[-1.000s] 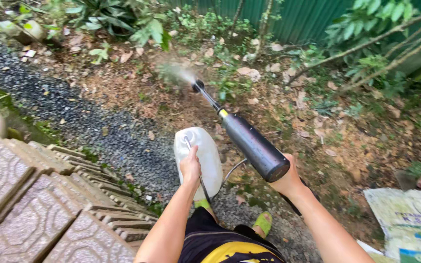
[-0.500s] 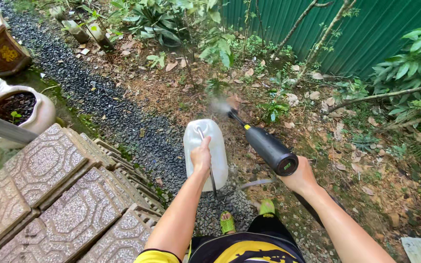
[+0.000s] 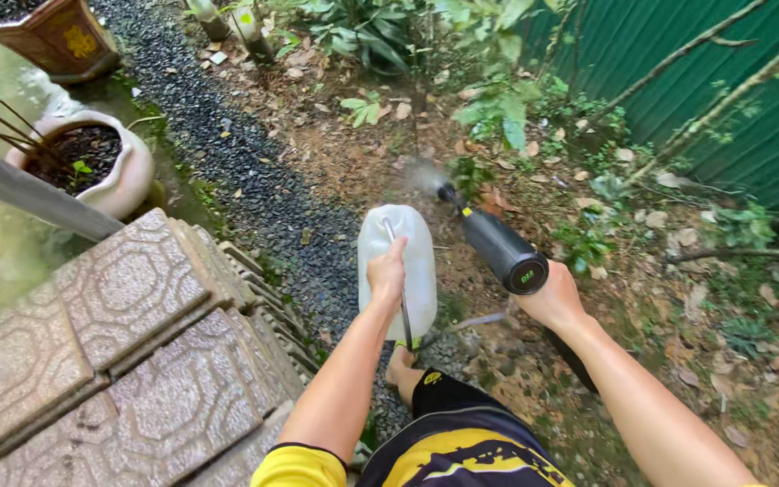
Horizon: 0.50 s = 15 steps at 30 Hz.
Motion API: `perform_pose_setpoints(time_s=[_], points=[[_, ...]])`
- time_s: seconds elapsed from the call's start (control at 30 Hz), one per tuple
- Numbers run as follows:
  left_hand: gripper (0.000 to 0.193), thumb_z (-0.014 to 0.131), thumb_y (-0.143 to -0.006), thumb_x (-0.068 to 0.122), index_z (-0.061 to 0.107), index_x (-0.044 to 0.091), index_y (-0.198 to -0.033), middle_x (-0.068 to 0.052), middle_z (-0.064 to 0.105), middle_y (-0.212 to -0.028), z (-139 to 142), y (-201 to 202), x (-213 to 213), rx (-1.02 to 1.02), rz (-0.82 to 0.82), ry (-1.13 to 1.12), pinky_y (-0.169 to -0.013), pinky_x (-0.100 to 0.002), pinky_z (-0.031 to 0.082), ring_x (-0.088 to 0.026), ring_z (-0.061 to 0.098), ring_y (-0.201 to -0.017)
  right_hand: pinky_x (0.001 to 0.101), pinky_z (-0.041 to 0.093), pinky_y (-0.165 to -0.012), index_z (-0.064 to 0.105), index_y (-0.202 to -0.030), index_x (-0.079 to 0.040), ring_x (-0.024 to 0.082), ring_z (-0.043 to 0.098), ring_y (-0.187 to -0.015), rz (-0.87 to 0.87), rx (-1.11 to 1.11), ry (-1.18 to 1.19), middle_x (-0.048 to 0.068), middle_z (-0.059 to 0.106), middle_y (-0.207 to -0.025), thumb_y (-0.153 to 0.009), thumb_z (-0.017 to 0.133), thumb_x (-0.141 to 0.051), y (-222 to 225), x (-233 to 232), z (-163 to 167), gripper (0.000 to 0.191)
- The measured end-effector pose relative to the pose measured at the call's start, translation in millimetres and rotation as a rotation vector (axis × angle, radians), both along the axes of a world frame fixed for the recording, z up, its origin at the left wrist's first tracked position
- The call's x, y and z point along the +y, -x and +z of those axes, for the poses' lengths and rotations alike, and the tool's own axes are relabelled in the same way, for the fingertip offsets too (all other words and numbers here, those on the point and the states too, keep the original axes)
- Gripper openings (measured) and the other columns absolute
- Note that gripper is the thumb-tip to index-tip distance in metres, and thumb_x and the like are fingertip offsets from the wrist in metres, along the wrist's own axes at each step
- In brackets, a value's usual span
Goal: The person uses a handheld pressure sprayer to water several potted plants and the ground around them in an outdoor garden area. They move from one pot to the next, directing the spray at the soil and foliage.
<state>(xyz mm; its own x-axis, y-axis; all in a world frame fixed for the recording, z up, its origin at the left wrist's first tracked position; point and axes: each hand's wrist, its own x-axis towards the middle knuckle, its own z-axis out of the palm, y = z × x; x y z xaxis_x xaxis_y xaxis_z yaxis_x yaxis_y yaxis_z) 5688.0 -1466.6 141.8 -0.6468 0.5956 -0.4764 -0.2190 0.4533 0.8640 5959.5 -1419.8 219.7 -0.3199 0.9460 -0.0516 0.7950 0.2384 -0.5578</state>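
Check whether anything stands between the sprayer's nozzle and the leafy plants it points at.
Nothing visible does. The right hand holds the black sprayer, whose nozzle points across bare, leaf-littered soil at the leafy plants; only spray mist hangs at the tip. The white jug, held by the left hand, sits beside it.

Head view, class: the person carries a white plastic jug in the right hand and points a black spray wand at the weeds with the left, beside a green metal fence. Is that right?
Not quite: the hands are swapped. In the head view the left hand carries the white plastic jug, and the right hand points the black spray wand at the weeds. The green metal fence is indeed alongside.
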Motion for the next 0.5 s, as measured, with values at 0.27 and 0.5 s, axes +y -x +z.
perform_pose_setpoints(time_s=[0.27,0.5], points=[[0.062,0.068,-0.085,0.054,0.064,-0.004,-0.060,-0.011,0.058,-0.055,-1,99,88,0.064,-0.020,0.026,-0.058,-0.045,0.043,-0.021,0.056,-0.054,0.0473,0.055,-0.078,0.074,-0.097,-0.006,0.042,0.071,-0.090,-0.028,0.006,0.014,0.023,0.073,-0.088,-0.071,0.078,-0.023,146,125,17,0.031],[0.060,0.068,-0.086,0.053,0.059,0.002,-0.055,-0.005,0.054,-0.053,17,186,145,0.052,0.018,0.012,-0.052,-0.045,0.038,-0.019,0.050,-0.050,0.0451,0.056,-0.078,0.076,-0.099,-0.006,0.039,0.074,-0.092,-0.070,-0.029,0.095,0.023,0.075,-0.092,-0.074,0.081,-0.030,197,188,16,0.035]])
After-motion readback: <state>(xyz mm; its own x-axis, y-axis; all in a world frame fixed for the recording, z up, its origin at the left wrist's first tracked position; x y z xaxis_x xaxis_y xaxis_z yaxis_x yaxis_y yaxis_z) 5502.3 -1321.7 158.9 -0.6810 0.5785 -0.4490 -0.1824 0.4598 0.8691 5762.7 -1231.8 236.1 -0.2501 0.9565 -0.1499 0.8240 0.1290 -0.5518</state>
